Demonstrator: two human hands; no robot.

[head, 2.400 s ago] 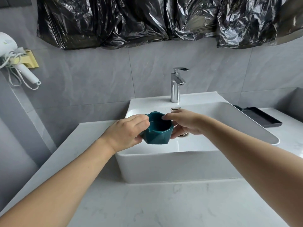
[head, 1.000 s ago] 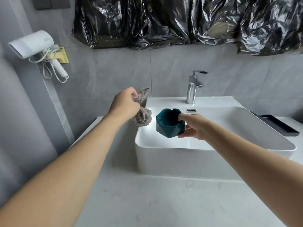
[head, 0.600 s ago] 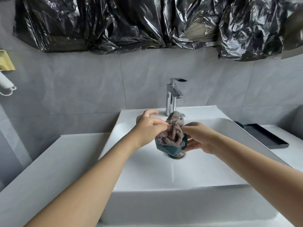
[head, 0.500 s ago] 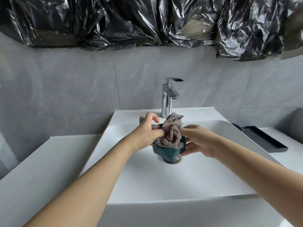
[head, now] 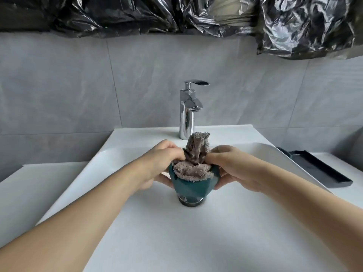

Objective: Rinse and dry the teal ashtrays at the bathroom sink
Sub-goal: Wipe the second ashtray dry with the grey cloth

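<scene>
The teal ashtray (head: 193, 184) looks like glazed ceramic, smooth and faintly glossy; the grey cloth (head: 193, 163) stuffed in it is rough, fuzzy terry; the tap (head: 188, 110) is mirror-bright chromed metal; the white sink (head: 176, 232) is smooth and satiny; far above, black plastic sheeting (head: 176, 14) is crinkled and shiny; the right-hand black tray (head: 322, 171) looks matt.

- We can read no text, label, brand or number anywhere here.
- The chrome faucet (head: 188, 110) shows us no legible marking.
</scene>
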